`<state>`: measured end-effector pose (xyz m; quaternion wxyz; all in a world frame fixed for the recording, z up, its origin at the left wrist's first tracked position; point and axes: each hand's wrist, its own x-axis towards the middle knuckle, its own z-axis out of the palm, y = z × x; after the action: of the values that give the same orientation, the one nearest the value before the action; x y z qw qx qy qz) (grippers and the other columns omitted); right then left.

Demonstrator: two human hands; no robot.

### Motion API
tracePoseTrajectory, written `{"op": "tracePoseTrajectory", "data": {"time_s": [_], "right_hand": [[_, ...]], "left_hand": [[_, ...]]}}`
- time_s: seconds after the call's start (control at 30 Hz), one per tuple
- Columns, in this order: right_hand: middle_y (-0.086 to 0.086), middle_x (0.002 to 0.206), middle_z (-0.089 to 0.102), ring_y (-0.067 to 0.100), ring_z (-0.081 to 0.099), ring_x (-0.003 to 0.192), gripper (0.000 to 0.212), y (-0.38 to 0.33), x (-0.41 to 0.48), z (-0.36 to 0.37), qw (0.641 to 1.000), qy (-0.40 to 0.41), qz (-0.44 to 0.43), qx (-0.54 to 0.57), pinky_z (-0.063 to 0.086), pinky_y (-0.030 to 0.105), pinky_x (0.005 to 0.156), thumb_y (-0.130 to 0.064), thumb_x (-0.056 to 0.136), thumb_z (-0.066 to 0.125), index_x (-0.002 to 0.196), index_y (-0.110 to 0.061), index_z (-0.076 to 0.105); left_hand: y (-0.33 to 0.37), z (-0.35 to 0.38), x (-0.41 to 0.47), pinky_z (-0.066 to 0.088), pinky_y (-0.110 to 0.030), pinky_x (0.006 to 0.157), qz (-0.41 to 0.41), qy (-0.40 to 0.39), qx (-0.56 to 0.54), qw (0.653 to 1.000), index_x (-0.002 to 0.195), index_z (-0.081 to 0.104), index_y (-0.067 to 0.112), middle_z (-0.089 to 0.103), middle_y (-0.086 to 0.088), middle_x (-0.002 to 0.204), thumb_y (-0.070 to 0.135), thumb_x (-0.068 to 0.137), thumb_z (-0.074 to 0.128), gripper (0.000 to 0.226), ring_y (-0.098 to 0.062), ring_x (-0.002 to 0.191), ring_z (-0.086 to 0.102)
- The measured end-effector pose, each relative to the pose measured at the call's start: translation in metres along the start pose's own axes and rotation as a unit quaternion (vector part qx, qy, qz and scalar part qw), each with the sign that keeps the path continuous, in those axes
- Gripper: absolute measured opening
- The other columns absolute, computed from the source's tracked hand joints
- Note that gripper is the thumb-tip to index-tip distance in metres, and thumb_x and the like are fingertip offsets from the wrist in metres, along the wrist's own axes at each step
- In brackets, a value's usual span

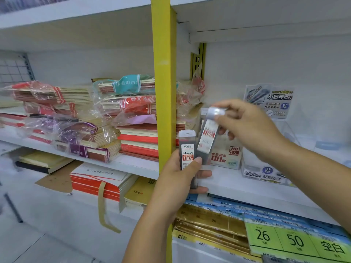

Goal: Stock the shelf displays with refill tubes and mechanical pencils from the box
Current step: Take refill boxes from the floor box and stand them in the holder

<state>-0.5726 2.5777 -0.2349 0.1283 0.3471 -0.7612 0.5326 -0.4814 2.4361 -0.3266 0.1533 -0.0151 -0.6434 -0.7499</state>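
My left hand grips a small bunch of grey lead refill tubes with white caps; the front refill tube reads 0.5 HB. My right hand pinches the white cap of another refill tube, tilted and partly lifted out of that bunch. Behind them on the white shelf stands a white HB 0.5 display box. A clear 0.7 2B display box sits to its right, with its header card behind. The supply box is out of view.
A yellow upright post divides the shelving just left of my hands. Stacks of wrapped notebooks fill the left bay. Below the shelf lie blue and gold paper packs and green labels.
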Motion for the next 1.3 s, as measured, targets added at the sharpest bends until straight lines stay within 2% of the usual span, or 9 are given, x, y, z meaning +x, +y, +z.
{"op": "tracePoseTrajectory", "data": {"time_s": [0.13, 0.3, 0.47, 0.63, 0.77, 0.9, 1.0, 1.13, 1.3], "right_hand": [[-0.007, 0.090, 0.069, 0.010, 0.064, 0.073, 0.017, -0.001, 0.019, -0.011, 0.987, 0.122, -0.103, -0.033, 0.051, 0.023, 0.057, -0.019, 0.095, 0.057, 0.106, -0.032, 0.058], [-0.006, 0.092, 0.064, 0.014, 0.063, 0.079, 0.020, 0.010, 0.034, -0.005, 0.955, 0.075, -0.170, -0.230, 0.054, 0.039, 0.069, -0.021, 0.096, 0.054, 0.116, -0.026, 0.055], [-0.004, 0.091, 0.067, 0.018, 0.063, 0.078, 0.023, 0.023, 0.042, 0.001, 0.942, 0.031, -0.159, -0.294, 0.053, 0.039, 0.071, -0.022, 0.096, 0.054, 0.118, -0.028, 0.053], [-0.001, 0.095, 0.067, 0.019, 0.064, 0.079, 0.020, 0.029, 0.053, 0.005, 0.955, 0.004, -0.095, -0.281, 0.054, 0.045, 0.073, -0.024, 0.095, 0.056, 0.113, -0.024, 0.047], [-0.003, 0.091, 0.063, 0.015, 0.061, 0.079, 0.017, 0.037, 0.062, 0.006, 0.954, 0.007, -0.076, -0.290, 0.050, 0.034, 0.067, -0.023, 0.093, 0.060, 0.107, -0.026, 0.050], [0.007, 0.113, 0.053, 0.024, 0.048, 0.108, 0.024, 0.052, 0.066, 0.007, 0.914, 0.000, -0.079, -0.397, 0.035, 0.029, 0.082, -0.022, 0.091, 0.062, 0.115, -0.020, 0.061], [0.009, 0.116, 0.050, 0.027, 0.040, 0.116, 0.034, 0.053, 0.061, 0.005, 0.892, 0.002, -0.087, -0.443, 0.032, 0.032, 0.087, -0.023, 0.092, 0.061, 0.126, -0.021, 0.061], [0.005, 0.117, 0.054, 0.021, 0.041, 0.117, 0.031, 0.036, 0.046, 0.002, 0.914, 0.019, -0.103, -0.391, 0.032, 0.030, 0.094, -0.024, 0.098, 0.049, 0.126, -0.019, 0.061], [-0.024, 0.100, 0.066, -0.011, 0.059, 0.089, 0.024, 0.006, 0.001, 0.007, 0.988, -0.066, -0.042, -0.132, 0.044, 0.018, 0.076, -0.040, 0.096, 0.045, 0.113, -0.040, 0.062]], "left_hand": [[-0.001, -0.005, 0.002, 0.060, -0.028, 0.062, 0.009, 0.015, 0.001, 1.000, 0.109, 0.063, 0.031, 0.075, 0.010, 0.088, 0.027, 0.100, 0.057, 0.012, -0.010, 0.079, 0.073], [-0.003, -0.005, 0.004, 0.060, -0.030, 0.063, 0.006, 0.013, 0.007, 1.000, 0.107, 0.062, 0.029, 0.065, 0.006, 0.073, 0.027, 0.100, 0.057, 0.009, -0.007, 0.067, 0.066], [-0.001, -0.005, 0.005, 0.060, -0.029, 0.063, 0.004, 0.009, 0.003, 1.000, 0.108, 0.062, 0.030, 0.065, 0.006, 0.074, 0.025, 0.100, 0.057, 0.010, -0.008, 0.067, 0.066], [0.000, -0.006, 0.005, 0.060, -0.030, 0.064, 0.000, 0.006, 0.008, 1.000, 0.111, 0.061, 0.029, 0.066, 0.006, 0.077, 0.026, 0.099, 0.058, 0.013, -0.009, 0.070, 0.067], [0.000, -0.005, 0.005, 0.060, -0.029, 0.064, -0.002, 0.001, 0.010, 1.000, 0.110, 0.061, 0.028, 0.067, 0.008, 0.076, 0.021, 0.099, 0.058, 0.013, -0.009, 0.070, 0.068], [0.003, -0.004, 0.004, 0.061, -0.033, 0.065, -0.013, -0.015, 0.004, 1.000, 0.110, 0.058, 0.025, 0.069, 0.006, 0.080, 0.019, 0.101, 0.050, 0.014, -0.011, 0.071, 0.069], [0.004, -0.004, 0.003, 0.061, -0.032, 0.065, -0.009, -0.017, 0.012, 1.000, 0.112, 0.057, 0.027, 0.070, 0.006, 0.083, 0.020, 0.104, 0.048, 0.015, -0.010, 0.074, 0.070], [0.004, -0.004, 0.004, 0.060, -0.030, 0.065, 0.007, -0.001, 0.011, 1.000, 0.112, 0.061, 0.025, 0.074, 0.007, 0.089, 0.021, 0.102, 0.053, 0.014, -0.011, 0.078, 0.072], [0.005, 0.001, 0.004, 0.060, -0.028, 0.065, 0.027, 0.011, 0.003, 1.000, 0.109, 0.066, 0.028, 0.074, 0.004, 0.093, 0.022, 0.100, 0.057, 0.014, -0.012, 0.080, 0.073]]}}
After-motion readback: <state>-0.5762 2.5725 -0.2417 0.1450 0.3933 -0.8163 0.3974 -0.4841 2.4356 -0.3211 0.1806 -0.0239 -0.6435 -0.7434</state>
